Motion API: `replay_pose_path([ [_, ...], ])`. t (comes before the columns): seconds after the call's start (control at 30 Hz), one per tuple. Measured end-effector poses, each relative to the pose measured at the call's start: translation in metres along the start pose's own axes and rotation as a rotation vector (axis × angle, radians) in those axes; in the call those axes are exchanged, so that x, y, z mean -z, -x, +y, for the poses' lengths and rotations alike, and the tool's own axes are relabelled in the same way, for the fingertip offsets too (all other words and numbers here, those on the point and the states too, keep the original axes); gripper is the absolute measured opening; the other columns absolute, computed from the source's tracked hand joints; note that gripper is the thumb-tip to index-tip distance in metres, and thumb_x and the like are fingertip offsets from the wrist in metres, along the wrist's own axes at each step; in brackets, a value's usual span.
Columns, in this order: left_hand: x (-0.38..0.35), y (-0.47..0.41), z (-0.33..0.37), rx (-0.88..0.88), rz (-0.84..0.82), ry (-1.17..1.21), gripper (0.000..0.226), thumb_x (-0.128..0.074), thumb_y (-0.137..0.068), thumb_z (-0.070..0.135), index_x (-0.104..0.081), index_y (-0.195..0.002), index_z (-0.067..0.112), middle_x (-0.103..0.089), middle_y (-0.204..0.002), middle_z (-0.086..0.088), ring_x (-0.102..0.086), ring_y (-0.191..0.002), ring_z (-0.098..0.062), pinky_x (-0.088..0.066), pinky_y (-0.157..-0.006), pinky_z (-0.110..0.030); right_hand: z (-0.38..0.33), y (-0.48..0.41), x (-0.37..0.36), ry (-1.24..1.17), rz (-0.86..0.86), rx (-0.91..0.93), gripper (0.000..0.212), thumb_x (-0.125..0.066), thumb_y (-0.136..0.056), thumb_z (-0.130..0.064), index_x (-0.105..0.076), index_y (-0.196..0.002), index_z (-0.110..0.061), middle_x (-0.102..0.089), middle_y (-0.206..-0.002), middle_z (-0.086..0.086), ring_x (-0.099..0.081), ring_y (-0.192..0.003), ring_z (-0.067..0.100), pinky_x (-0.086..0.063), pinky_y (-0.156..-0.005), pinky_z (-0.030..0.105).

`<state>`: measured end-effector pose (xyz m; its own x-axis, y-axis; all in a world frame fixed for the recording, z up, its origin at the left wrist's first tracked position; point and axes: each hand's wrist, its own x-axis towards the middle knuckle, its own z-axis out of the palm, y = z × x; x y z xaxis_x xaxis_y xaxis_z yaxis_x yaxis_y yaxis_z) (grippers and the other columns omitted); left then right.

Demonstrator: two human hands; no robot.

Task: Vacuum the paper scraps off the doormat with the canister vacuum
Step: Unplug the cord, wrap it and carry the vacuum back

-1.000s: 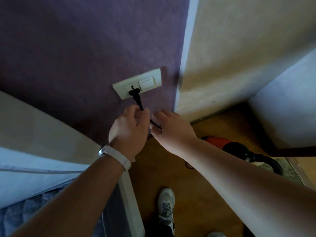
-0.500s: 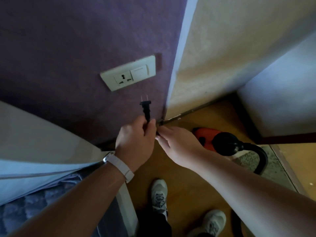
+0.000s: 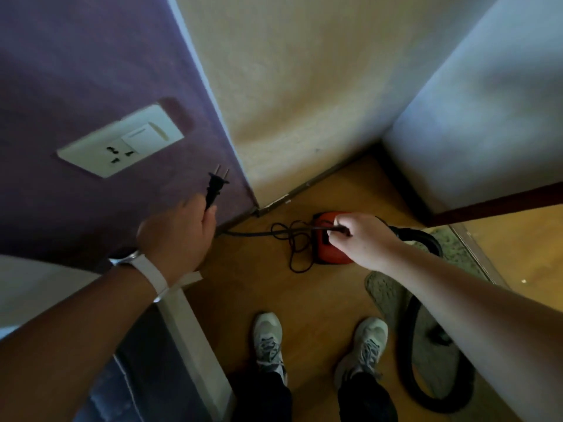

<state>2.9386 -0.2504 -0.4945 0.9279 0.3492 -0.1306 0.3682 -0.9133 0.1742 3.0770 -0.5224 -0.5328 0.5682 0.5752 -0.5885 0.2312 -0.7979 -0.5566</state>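
My left hand is closed around the black power plug, whose two prongs point up, clear of the white wall socket. My right hand pinches the black cord farther along, stretched taut over the red canister vacuum on the wooden floor. Loose cord loops lie beside the canister. Its black hose curves across the grey speckled doormat at the right. I cannot make out paper scraps on the mat.
A purple wall meets a cream wall at the corner behind the vacuum. A white door or panel stands at the right, with a threshold strip beyond the mat. A bed edge is at the lower left. My two shoes stand on the floor.
The plug has come out of the wall socket and is held lower and to the right. My right hand slid along the cord away from the left hand, towards the vacuum.
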Motion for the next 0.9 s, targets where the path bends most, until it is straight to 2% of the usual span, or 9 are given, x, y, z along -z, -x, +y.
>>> replay_pose_path([
  [0.1,-0.005,-0.011,-0.001,-0.009,-0.019,-0.121,0.028,-0.046,-0.099,0.026,-0.054,-0.080,0.007,-0.053,-0.065,-0.016,-0.045,-0.050,-0.027,-0.027,-0.049,-0.029,0.039,-0.005,0.012,-0.049,0.011,-0.098,0.022,-0.054,-0.099,-0.037,-0.065,-0.084,-0.024,-0.046,-0.051,-0.004,-0.036,-0.037,0.009,-0.025,-0.040,0.027],
  [0.2,-0.013,-0.023,0.000,0.032,-0.023,-0.158,0.031,-0.046,-0.100,0.023,-0.057,-0.083,-0.002,-0.057,-0.071,-0.026,-0.056,-0.057,-0.038,-0.042,-0.053,-0.039,0.081,-0.003,0.022,-0.054,0.024,-0.212,0.027,-0.053,-0.100,-0.039,-0.066,-0.088,-0.018,-0.046,-0.053,-0.002,-0.035,-0.035,0.009,-0.024,-0.039,0.025],
  [0.37,-0.029,-0.043,0.041,0.051,-0.016,-0.173,0.028,-0.049,-0.099,0.019,-0.062,-0.091,-0.004,-0.062,-0.081,-0.029,-0.061,-0.068,-0.045,-0.041,-0.056,-0.043,0.130,0.010,0.027,-0.077,0.084,-0.195,0.033,-0.052,-0.101,-0.038,-0.064,-0.085,-0.012,-0.062,-0.065,0.015,-0.044,-0.048,0.015,-0.028,-0.047,0.026],
  [0.47,-0.039,-0.056,0.094,-0.126,-0.030,-0.019,0.016,-0.056,-0.096,0.010,-0.067,-0.101,0.000,-0.066,-0.088,-0.025,-0.063,-0.075,-0.045,-0.043,-0.058,-0.041,0.124,0.017,0.033,-0.112,0.107,-0.107,0.039,-0.053,-0.102,-0.029,-0.052,-0.074,-0.002,-0.041,-0.052,0.002,-0.034,-0.038,0.008,-0.022,-0.041,0.017],
  [0.57,-0.055,-0.063,0.151,-0.266,-0.099,0.171,0.022,-0.050,-0.099,0.023,-0.066,-0.096,0.007,-0.064,-0.080,-0.012,-0.059,-0.073,-0.036,-0.040,-0.060,-0.035,0.120,0.017,0.039,-0.170,0.164,-0.028,0.037,-0.054,-0.101,-0.029,-0.050,-0.073,-0.005,-0.030,-0.051,-0.006,-0.033,-0.038,0.010,-0.022,-0.040,0.019],
  [0.63,-0.065,-0.064,0.187,-0.208,-0.198,0.358,0.028,-0.048,-0.102,0.030,-0.065,-0.089,0.011,-0.055,-0.067,0.003,-0.052,-0.063,-0.022,-0.034,-0.055,-0.032,0.121,0.014,0.044,-0.221,0.193,-0.005,0.037,-0.053,-0.101,-0.035,-0.050,-0.070,-0.014,-0.032,-0.051,-0.006,-0.031,-0.039,0.011,-0.020,-0.042,0.020],
  [0.67,-0.071,-0.063,0.205,-0.157,-0.301,0.450,0.027,-0.049,-0.101,0.032,-0.066,-0.089,0.015,-0.056,-0.067,0.006,-0.055,-0.064,-0.018,-0.039,-0.056,-0.033,0.122,0.014,0.047,-0.221,0.190,0.006,0.034,-0.052,-0.101,-0.036,-0.056,-0.073,-0.018,-0.035,-0.051,-0.006,-0.033,-0.039,0.010,-0.022,-0.041,0.021],
  [0.77,-0.079,-0.060,0.248,0.023,-0.510,0.727,0.018,-0.052,-0.100,0.027,-0.070,-0.098,0.024,-0.072,-0.087,0.000,-0.068,-0.082,-0.009,-0.052,-0.071,-0.023,0.123,0.017,0.059,-0.127,0.189,0.092,0.026,-0.050,-0.103,-0.034,-0.071,-0.096,-0.018,-0.049,-0.055,-0.004,-0.045,-0.044,0.006,-0.030,-0.042,0.020],
  [0.9,-0.079,-0.060,0.274,0.250,-0.632,1.040,0.022,-0.048,-0.101,0.014,-0.069,-0.095,0.017,-0.072,-0.073,-0.003,-0.069,-0.062,-0.019,-0.054,-0.062,-0.034,0.145,0.024,0.074,0.052,0.229,0.170,0.024,-0.047,-0.103,-0.029,-0.070,-0.103,-0.020,-0.064,-0.081,0.001,-0.055,-0.064,0.010,-0.041,-0.052,0.026],
])
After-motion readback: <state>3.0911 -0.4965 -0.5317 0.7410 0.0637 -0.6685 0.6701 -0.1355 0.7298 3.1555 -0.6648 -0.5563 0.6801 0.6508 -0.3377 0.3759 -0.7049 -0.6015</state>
